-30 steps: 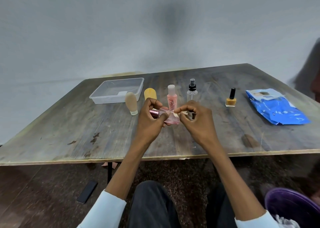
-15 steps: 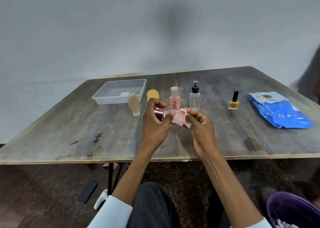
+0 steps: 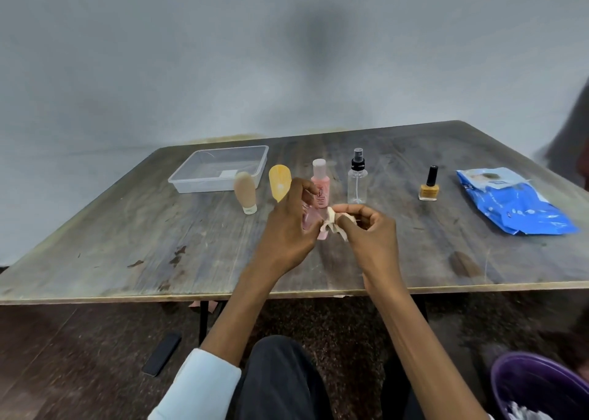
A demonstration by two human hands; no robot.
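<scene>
Above the middle of the wooden table (image 3: 134, 247), my left hand (image 3: 288, 228) grips a small pink bottle (image 3: 310, 220), most of it hidden by the fingers. My right hand (image 3: 369, 231) pinches a crumpled whitish wipe (image 3: 333, 225) and holds it against the bottle's right side. Both hands are raised a little off the tabletop and meet at the bottle.
Behind my hands stand a beige tube (image 3: 245, 191), a yellow tube (image 3: 279, 182), a pink bottle (image 3: 319, 182), a clear spray bottle (image 3: 357, 177) and a yellow nail polish (image 3: 428, 185). A clear tray (image 3: 220, 171) sits back left, a blue packet (image 3: 513, 203) right. A purple bin (image 3: 538, 387) and a phone (image 3: 161, 353) are on the floor.
The pink bottle has turned more upright in my left hand. My right hand has bunched the wipe and shifted it against the bottle's right side.
</scene>
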